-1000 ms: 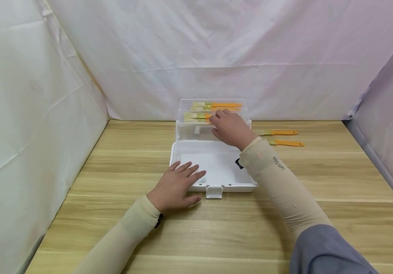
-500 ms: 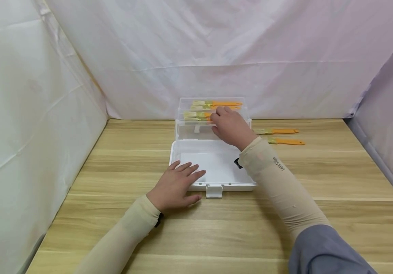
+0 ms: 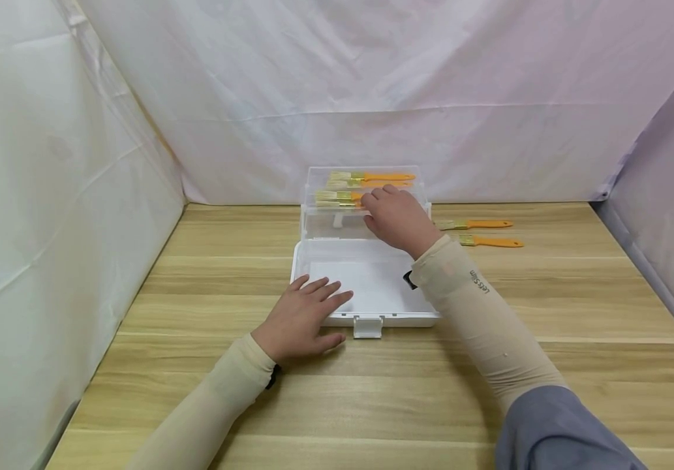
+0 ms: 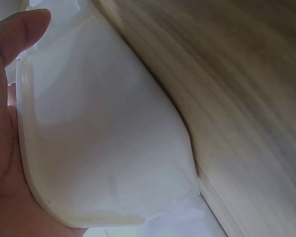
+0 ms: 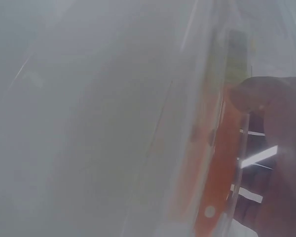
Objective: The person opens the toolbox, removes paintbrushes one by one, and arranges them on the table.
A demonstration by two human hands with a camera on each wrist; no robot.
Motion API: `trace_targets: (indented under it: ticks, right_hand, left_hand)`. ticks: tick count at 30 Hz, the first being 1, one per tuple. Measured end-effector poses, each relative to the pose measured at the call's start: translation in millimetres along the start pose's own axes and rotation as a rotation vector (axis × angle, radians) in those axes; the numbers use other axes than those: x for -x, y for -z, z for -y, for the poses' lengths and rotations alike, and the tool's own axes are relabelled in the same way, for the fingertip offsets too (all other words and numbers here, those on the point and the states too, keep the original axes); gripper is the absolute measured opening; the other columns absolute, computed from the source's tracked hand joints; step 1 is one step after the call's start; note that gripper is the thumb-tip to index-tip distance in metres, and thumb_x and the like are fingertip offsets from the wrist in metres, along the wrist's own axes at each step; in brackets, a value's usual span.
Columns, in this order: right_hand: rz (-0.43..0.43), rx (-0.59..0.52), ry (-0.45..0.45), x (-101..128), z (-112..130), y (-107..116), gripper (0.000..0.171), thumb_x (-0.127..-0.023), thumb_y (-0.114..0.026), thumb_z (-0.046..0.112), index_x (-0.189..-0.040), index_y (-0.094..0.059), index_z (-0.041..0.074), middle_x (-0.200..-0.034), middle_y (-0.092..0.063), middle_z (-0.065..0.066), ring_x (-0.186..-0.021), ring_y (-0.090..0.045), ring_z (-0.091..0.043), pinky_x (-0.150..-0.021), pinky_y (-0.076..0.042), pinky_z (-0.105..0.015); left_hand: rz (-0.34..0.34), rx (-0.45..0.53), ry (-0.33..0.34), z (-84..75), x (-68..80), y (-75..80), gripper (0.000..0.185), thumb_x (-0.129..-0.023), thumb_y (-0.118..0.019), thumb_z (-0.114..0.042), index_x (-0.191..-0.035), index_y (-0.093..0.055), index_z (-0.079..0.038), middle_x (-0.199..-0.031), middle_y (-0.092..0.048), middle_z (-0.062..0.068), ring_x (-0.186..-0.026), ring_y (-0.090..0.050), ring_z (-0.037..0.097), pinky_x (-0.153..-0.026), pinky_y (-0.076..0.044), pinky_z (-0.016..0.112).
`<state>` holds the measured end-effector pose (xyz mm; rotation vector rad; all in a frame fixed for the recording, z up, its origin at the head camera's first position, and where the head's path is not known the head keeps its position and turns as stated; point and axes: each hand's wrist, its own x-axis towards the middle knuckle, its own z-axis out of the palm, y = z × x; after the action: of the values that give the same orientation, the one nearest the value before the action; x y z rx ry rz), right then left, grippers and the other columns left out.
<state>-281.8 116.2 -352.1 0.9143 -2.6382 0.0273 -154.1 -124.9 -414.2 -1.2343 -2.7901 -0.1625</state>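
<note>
While the flat left hand (image 3: 301, 318) steadies the white plastic box (image 3: 337, 321) at 7 o'clock, the right hand (image 3: 397, 219), fingers curled on an orange-handled brush (image 3: 345, 196) in the clear upper tray (image 3: 313, 215), should settle it gently among its neighbours.

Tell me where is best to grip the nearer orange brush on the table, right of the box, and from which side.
Probably by the orange handle of the nearer brush, from above. It lies flat on the table, bristles toward the box, handle pointing right with open wood around it. The other brush lies apart behind it, and the right hand is the closer one.
</note>
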Motion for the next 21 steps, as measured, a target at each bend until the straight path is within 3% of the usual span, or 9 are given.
trace_targets:
  ticks: [6, 14, 21]
  right_hand:
    - [-0.055, -0.011, 0.015, 0.1, 0.4, 3.5, 0.017, -0.094, -0.064, 0.015, -0.107, -0.065, 0.004, -0.098, -0.067, -0.011, -0.087, -0.059, -0.029, -0.078, -0.052, -0.04]
    - [-0.034, -0.02, -0.032, -1.1, 3.0, 5.1, 0.012, -0.098, -0.061, 0.015, -0.104, -0.062, 0.004, -0.099, -0.067, -0.011, -0.087, -0.057, -0.028, -0.078, -0.051, -0.038]
    - [-0.036, -0.011, -0.048, -3.1, 4.7, 3.9, 0.011, -0.096, -0.067, 0.012, -0.102, -0.061, 0.005, -0.095, -0.069, -0.009, -0.082, -0.054, -0.026, -0.074, -0.051, -0.036]
  left_hand:
    - [-0.012, 0.016, -0.002, 0.1, 0.3, 0.6, 0.069, -0.086, -0.066, -0.054, -0.145, -0.052, -0.021, -0.142, -0.056, 0.009, -0.132, -0.049, 0.03, -0.11, -0.03, 0.054]
    - [-0.024, 0.015, -0.012, 1.1, 1.5, 0.4, 0.068, -0.086, -0.066, -0.054, -0.144, -0.053, -0.02, -0.14, -0.057, 0.009, -0.132, -0.05, 0.03, -0.109, -0.03, 0.055]
    - [-0.014, 0.021, -0.004, 0.7, 2.6, 1.1, 0.067, -0.087, -0.065, -0.054, -0.144, -0.053, -0.021, -0.14, -0.057, 0.009, -0.132, -0.05, 0.03, -0.11, -0.029, 0.054]
